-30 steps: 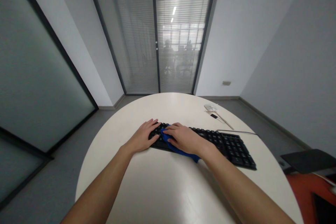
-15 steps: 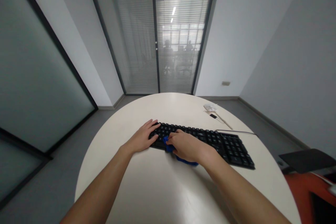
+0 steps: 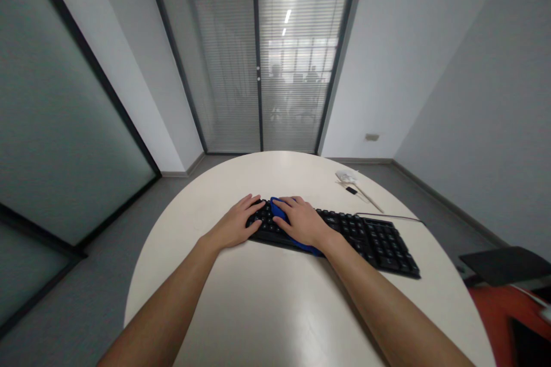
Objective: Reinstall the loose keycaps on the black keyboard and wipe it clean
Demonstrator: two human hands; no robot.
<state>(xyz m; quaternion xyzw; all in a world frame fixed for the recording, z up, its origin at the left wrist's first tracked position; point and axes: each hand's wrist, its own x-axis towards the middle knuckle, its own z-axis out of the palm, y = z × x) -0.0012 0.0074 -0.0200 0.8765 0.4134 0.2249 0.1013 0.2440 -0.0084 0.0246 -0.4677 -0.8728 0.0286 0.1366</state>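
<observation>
Black rectangular plastic keyboard [image 3: 390,246] is laid across the round off-white tabletop [image 3: 258,298]. Its left end is touched by the left hand [image 3: 235,228], grip apart. Blue fabric cloth [image 3: 278,211] is covered on the keyboard's left half by the flattened right hand [image 3: 302,221], grip apart.

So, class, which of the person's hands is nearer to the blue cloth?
Right. The right hand lies flat on top of the blue cloth; the left hand rests at the left end of the keyboard, just to the left of the blue cloth.
</observation>
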